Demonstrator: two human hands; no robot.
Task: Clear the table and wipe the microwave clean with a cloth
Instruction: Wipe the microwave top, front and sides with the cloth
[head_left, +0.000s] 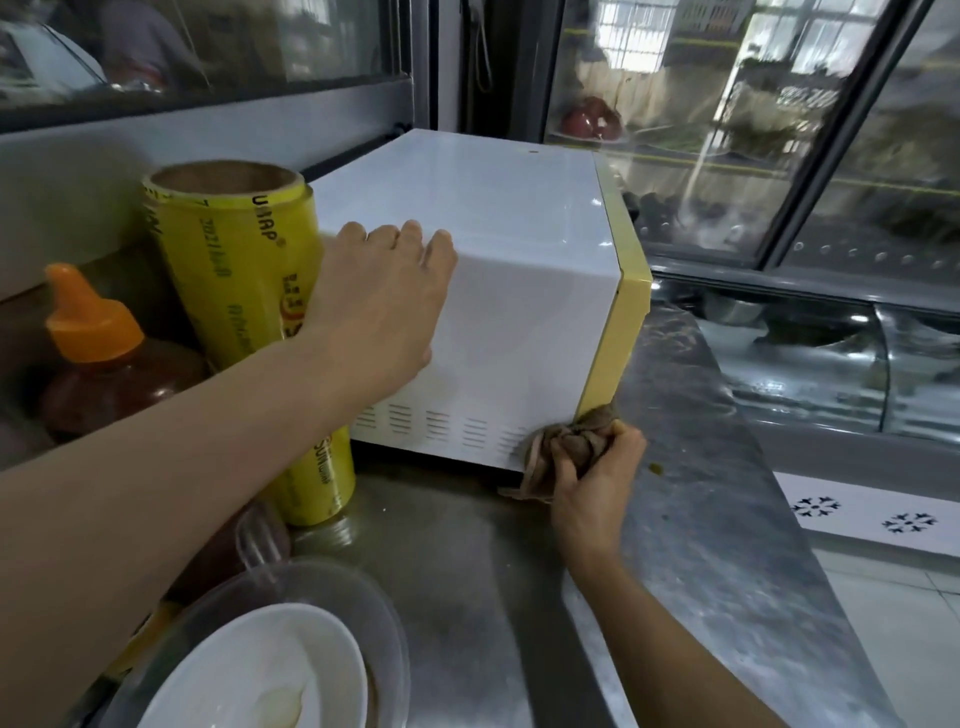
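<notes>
While your left hand lies flat, fingers apart, steadying the microwave at the table's back edge, your right hand — clamped on the cloth — wipes its lower front corner; next, sweep upward firmly.

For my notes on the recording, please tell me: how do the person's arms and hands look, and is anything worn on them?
Both forearms are bare, with no sleeves in view. The left hand and the right hand wear no gloves. No watch, ring or bracelet is visible on either one.
</notes>
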